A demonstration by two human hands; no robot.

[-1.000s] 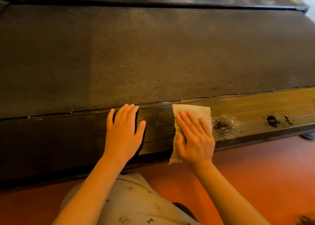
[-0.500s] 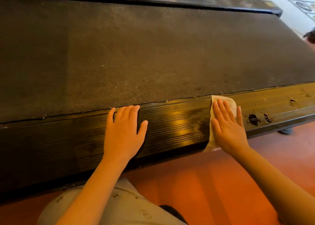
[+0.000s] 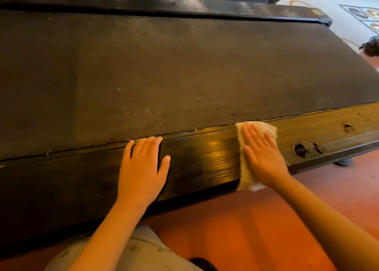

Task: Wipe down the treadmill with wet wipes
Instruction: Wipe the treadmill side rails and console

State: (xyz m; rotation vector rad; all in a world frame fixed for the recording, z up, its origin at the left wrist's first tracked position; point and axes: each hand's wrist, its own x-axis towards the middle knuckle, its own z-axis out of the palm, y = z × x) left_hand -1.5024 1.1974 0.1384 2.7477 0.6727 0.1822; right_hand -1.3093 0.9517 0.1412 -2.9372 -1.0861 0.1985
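right grip (image 3: 264, 160): fingers straight, pressing wet wipe (image 3: 245, 174) on treadmill rail (image 3: 205, 157) | left grip (image 3: 141, 168): spread flat, same rail

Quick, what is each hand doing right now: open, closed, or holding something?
Left hand: open, flat on the side rail, holds nothing.
Right hand: open, straight fingers press the wet wipe on the rail.

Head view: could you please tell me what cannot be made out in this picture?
- Most of the wet wipe: head view, covered by the right hand.
- Side rail beneath the left hand: head view, hidden by the palm.
- Treadmill belt, left end: head view, cut off by the left edge.
- Dark object on the floor: head view, cropped by the right edge, blurred.
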